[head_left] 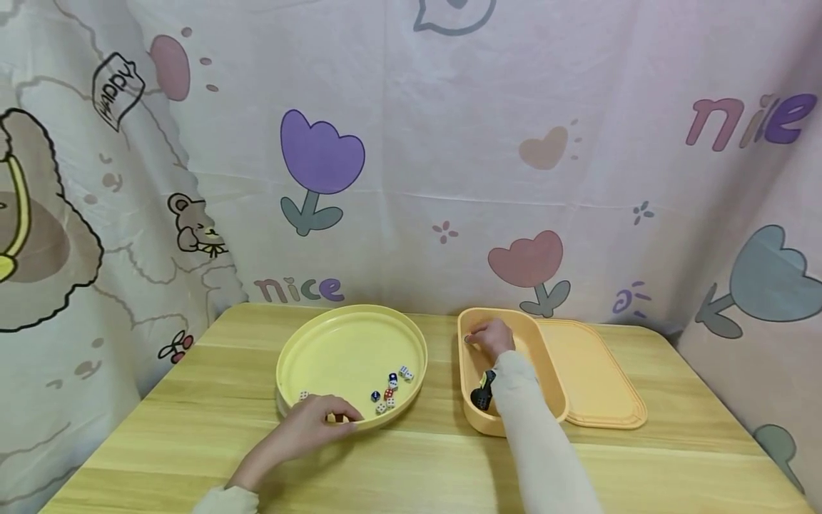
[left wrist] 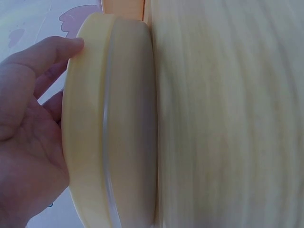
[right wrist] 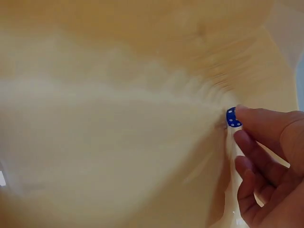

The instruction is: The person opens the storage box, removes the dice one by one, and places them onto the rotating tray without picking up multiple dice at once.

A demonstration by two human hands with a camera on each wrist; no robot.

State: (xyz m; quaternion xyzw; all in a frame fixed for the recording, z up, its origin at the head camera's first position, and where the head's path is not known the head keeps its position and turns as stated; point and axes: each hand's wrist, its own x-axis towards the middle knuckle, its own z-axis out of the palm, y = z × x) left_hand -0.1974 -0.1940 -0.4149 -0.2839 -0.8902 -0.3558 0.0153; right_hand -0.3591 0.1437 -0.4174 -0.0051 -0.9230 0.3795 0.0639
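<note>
My right hand (head_left: pixel 494 338) reaches down into an orange rectangular box (head_left: pixel 542 357). In the right wrist view, a blue die (right wrist: pixel 232 117) with white dots is pinched between its thumb and fingers, close to a corner of the box. My left hand (head_left: pixel 313 425) grips the near rim of a round yellow tray (head_left: pixel 347 350). The left wrist view shows its thumb on the tray's outer wall, the other fingers partly hidden behind the rim. Several small dice lie in the tray, among them a red die (head_left: pixel 388 393) and a dark blue die (head_left: pixel 375 396).
A flat orange lid (head_left: pixel 594 375) lies right of the box, partly under its edge. A black device (head_left: pixel 483 392) sits at my right wrist, over the box. Behind the wooden table (head_left: pixel 398 471) hangs a patterned curtain (head_left: pixel 411 143).
</note>
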